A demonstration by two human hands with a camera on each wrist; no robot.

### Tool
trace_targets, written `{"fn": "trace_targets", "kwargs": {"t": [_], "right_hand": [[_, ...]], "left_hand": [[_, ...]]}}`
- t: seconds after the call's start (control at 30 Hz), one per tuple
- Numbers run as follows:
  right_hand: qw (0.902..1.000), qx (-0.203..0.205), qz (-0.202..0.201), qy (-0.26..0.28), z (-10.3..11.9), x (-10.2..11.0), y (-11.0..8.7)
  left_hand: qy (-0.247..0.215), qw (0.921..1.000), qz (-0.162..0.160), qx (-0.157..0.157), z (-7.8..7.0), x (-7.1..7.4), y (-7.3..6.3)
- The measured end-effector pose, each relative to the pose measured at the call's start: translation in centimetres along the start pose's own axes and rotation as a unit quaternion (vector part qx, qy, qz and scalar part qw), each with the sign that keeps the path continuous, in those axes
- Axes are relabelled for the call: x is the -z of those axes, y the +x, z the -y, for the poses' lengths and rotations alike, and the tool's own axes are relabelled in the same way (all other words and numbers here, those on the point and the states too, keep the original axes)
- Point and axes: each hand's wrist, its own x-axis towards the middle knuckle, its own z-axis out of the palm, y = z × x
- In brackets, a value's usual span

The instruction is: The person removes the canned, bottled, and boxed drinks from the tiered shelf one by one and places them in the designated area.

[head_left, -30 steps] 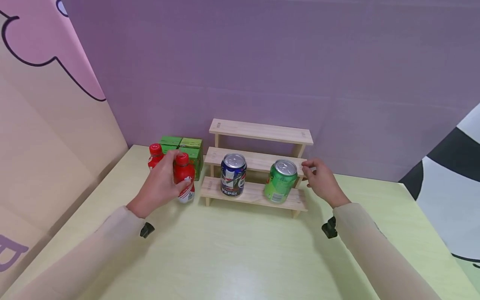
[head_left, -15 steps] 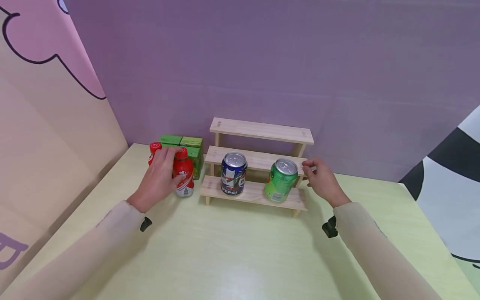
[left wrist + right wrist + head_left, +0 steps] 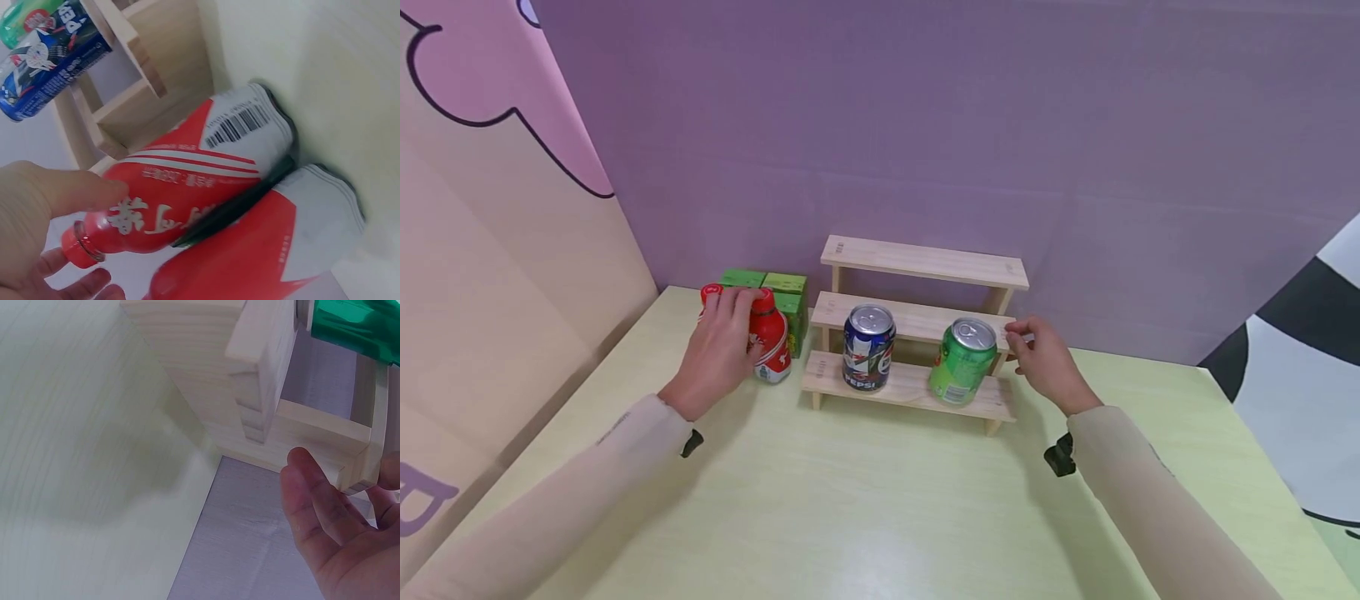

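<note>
My left hand [image 3: 713, 354] grips a red-and-white plastic bottle [image 3: 181, 181] near its neck. The thumb lies along its side and the fingers curl behind the red cap. A second such bottle [image 3: 250, 250] stands right beside it, mostly covered by the hand in the head view. At the other side, my right hand [image 3: 1047, 364] pinches the right end of the middle board of a three-step wooden shelf [image 3: 925, 263], thumb over the board and fingers below. On the lowest step stand a blue Pepsi can [image 3: 868, 348] and a green can [image 3: 962, 362].
Green cartons [image 3: 790, 304] stand in a group behind the bottles, left of the shelf. A purple backdrop [image 3: 925, 125] rises close behind, and a printed side panel [image 3: 512, 292] borders the pale table [image 3: 880, 500] at left.
My left hand has moved the bottle slightly back, away from me, bringing it beside the second bottle. The right hand keeps its place at the shelf's end.
</note>
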Motion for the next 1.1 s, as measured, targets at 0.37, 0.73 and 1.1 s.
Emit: {"fn": "trace_targets", "kwargs": {"t": [0.37,0.73,1.1], "right_hand": [[0.9999,-0.015,0.002,-0.004,0.1,0.2,-0.1],[0.9999,-0.013,0.004,-0.002,0.1,0.0,-0.1],[0.9998,-0.019,0.004,-0.003,0.1,0.0,0.0]], "left_hand": [[-0.093,0.9936,-0.001,-0.063,-4.3,0.6,0.4],[-0.185,0.9764,0.034,-0.106,-7.2,-2.1,1.7],[-0.192,0.9744,0.069,-0.096,-8.2,-3.7,2.6]]}}
